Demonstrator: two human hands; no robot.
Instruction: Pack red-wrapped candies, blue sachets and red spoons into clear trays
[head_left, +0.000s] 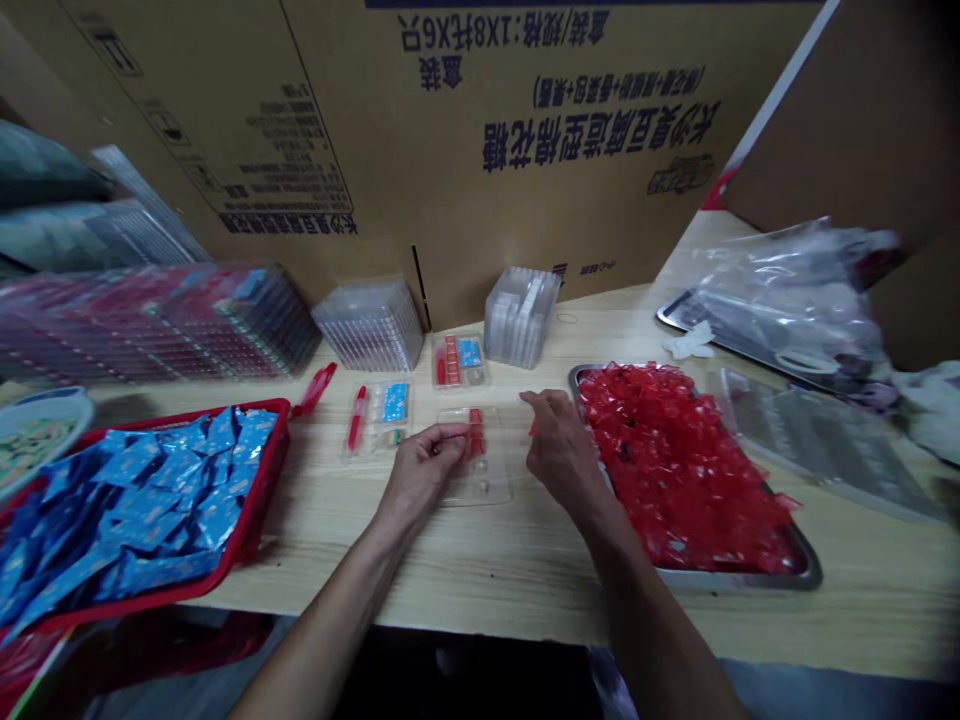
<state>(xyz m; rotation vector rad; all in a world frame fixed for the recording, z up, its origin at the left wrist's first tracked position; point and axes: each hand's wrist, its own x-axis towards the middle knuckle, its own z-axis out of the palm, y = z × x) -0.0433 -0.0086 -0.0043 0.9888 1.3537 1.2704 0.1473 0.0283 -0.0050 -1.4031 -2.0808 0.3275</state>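
Observation:
A clear plastic tray (pixel 491 485) lies flat on the table in front of me, with a red strip (pixel 476 430) and small pale pieces in it. My left hand (pixel 424 465) is over its left side, fingertips pressed together beside the red strip; what they pinch is hidden. Right of the tray, my right hand (pixel 559 445) has its fingers curled, with a bit of red plastic (pixel 533 428) showing at them. It is close to a metal tray (pixel 806 565) heaped with red plastic pieces (pixel 675 460). Two filled clear trays, one left (pixel 377 415) and one behind (pixel 460 362), lie nearby.
Blue packets (pixel 150 490) fill a red basket (pixel 259 500) at left, beside a bowl (pixel 75 410). Stacked clear trays (pixel 371 325), another stack (pixel 521 315) and filled packs (pixel 150 325) stand before a large carton (pixel 450 200). Plastic bags (pixel 787 285) lie at right.

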